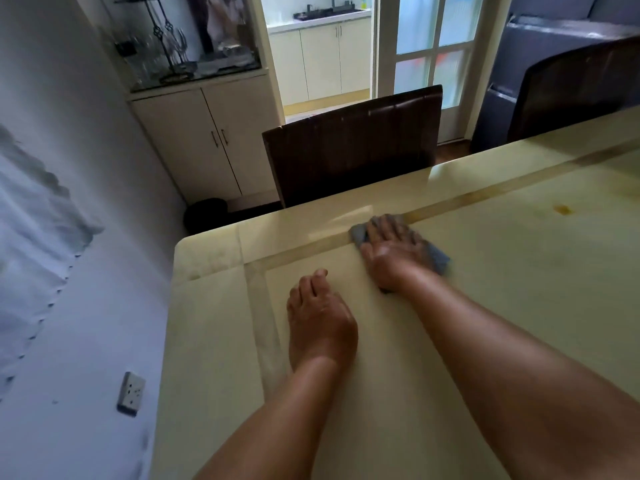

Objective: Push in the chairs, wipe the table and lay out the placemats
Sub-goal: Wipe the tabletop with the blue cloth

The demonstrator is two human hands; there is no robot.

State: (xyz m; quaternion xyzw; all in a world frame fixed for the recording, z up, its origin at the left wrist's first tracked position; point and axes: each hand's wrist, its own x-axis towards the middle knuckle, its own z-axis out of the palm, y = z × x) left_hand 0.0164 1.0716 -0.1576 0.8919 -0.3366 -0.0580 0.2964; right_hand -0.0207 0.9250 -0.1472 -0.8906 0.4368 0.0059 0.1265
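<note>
Both hands work the tabletop [485,306] — right hand [391,252] flat, pressing the cloth [438,259] near its far edge, left hand [320,327] splayed, empty — yet the amber stain [562,209] beyond may get missed.

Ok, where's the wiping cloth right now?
In the head view, the blue-grey cloth lies under the right hand on the table, right of centre, near the far edge just in front of the dark chair.

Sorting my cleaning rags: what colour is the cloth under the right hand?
Blue-grey cloth, seen in the head view.
</note>
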